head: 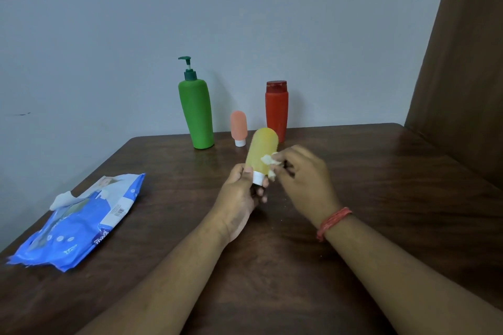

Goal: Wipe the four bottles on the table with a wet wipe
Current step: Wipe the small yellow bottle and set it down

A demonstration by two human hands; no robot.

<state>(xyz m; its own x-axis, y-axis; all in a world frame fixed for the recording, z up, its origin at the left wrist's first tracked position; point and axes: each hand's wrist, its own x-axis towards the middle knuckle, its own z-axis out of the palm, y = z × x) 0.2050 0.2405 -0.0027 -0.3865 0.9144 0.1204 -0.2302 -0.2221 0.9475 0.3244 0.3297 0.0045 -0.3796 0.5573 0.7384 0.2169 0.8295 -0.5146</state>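
While curled around the white cap end of the yellow bottle [261, 150], fingers [246, 171] of the left hand [239, 196] grip it from below and hold it off the surface [353, 171], cap toward the camera, rounded end tilted up and away. Pinched in the fingers [280, 160] of the right hand [302, 179]: a crumpled white wet wipe [268, 159], pressed against the right side of the yellow bottle just above the cap. Bent inward, thumb and fingertips closed on the wipe; how many of them touch it cannot be told. Around the right wrist, a red thread band [333, 223].

Beyond the hands, standing near the far edge by the grey wall [245, 8]: a tall green pump bottle [196, 114] on the left, upright with a dark green pump head; a small peach tube [239, 128] to its right, standing on its white cap; a red bottle [276, 109] with a red flip cap further right, partly hidden low down by the yellow bottle. All three apart from one another and well clear of the hands.

Off to the left, well apart from the bottles, a blue pack of wipes [81, 223] lying flat on the dark wooden surface, one white wipe [62, 200] sticking up from its opening. On the far right, a brown curtain [462, 76].
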